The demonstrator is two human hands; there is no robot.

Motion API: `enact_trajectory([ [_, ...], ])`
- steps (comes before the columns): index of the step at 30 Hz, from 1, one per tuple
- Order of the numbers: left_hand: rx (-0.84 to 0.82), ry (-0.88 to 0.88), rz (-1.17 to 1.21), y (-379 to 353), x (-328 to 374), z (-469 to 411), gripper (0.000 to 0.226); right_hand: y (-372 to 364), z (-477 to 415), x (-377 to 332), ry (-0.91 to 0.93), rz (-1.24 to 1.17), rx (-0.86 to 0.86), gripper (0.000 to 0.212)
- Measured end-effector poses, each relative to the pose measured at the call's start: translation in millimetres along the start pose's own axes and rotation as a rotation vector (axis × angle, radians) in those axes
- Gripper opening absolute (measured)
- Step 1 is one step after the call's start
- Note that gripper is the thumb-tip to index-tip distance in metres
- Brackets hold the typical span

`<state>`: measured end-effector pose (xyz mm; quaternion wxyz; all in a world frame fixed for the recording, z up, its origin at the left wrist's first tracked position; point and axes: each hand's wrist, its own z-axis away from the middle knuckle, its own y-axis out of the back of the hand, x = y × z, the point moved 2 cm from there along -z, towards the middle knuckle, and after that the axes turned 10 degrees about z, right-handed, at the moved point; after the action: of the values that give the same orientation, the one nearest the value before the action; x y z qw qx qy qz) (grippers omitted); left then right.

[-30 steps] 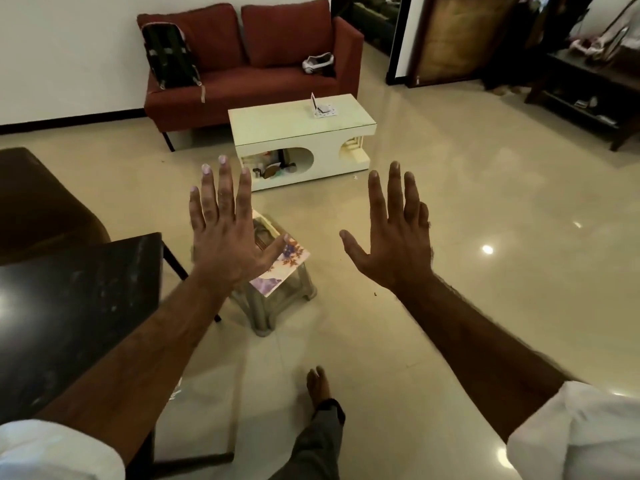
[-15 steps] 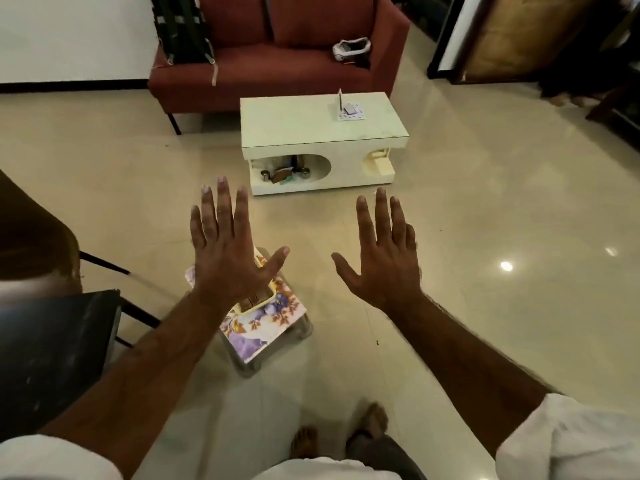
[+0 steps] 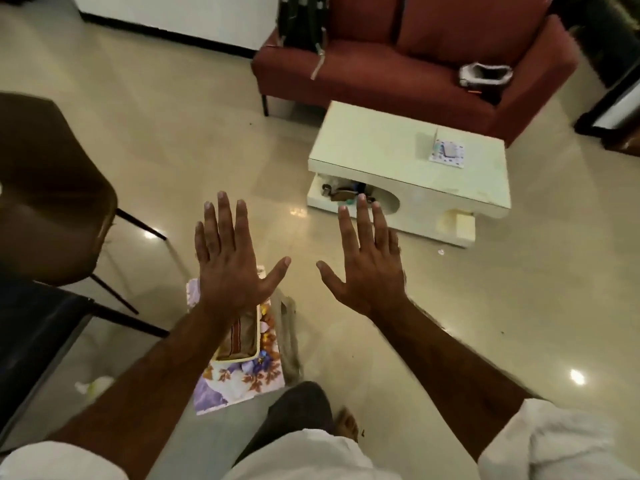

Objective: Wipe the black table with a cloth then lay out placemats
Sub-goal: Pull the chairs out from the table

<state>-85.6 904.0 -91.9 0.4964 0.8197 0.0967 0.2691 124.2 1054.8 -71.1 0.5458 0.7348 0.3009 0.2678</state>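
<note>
A: Where does the black bench sit?

B: At the left edge, only a dark corner of it in view, well to the left of the stool. Half a second ago it sat lower in view and the stool lay straighter; now the view has swung left and everything tilts.

A: And the placemats?

B: A floral stack of placemats lies on the stool, long axis running from near the person's knee up toward the left hand. A folded brownish cloth in a cream-edged cover rests on top, aligned the same way.

A: The hands?

B: Both wide, fingers spread, backs up, holding nothing. The left hand hovers over the far end of the stack; the right hand hovers to the right of the stool, above bare floor. They were spread the same way before.

A: Around the stool?

B: A brown chair stands to its left, beyond the bench. Beyond the stool to the right is a pale low coffee table, and behind that a red sofa with a dark backpack on it. The floor is glossy beige tile with lamp glints. A crumpled white scrap lies on the floor left of the stool.
</note>
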Motion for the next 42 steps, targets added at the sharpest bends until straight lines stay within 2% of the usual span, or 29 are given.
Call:
enact_trajectory([
  [6, 0.070, 0.198, -0.042, -28, -34, -66, 0.135, -46, -128, -8, 0.203, -0.066, 0.009, 0.104],
  [11, 0.134, 0.351, -0.115, -40, -100, -143, 0.135, -80, -268, -45, 0.356, -0.088, 0.058, 0.106],
  [16, 0.154, 0.457, -0.262, -38, -179, -210, 0.132, -99, -403, -99, 0.495, -0.123, 0.065, 0.107],
  [23, 0.282, 0.592, -0.432, -15, -266, -286, 0.121, -115, -552, -187, 0.719, -0.159, 0.152, 0.106],
  [29, 0.351, 0.804, -0.486, -13, -329, -364, 0.123, -137, -677, -274, 0.901, -0.235, 0.178, 0.106],
  [35, 0.381, 1.030, -0.498, -15, -378, -416, 0.126, -155, -761, -359, 1.056, -0.283, 0.172, 0.103],
  [42, 0.440, 1.178, -0.477, -12, -454, -445, 0.125, -175, -808, -468, 1.216, -0.312, 0.119, 0.107],
])
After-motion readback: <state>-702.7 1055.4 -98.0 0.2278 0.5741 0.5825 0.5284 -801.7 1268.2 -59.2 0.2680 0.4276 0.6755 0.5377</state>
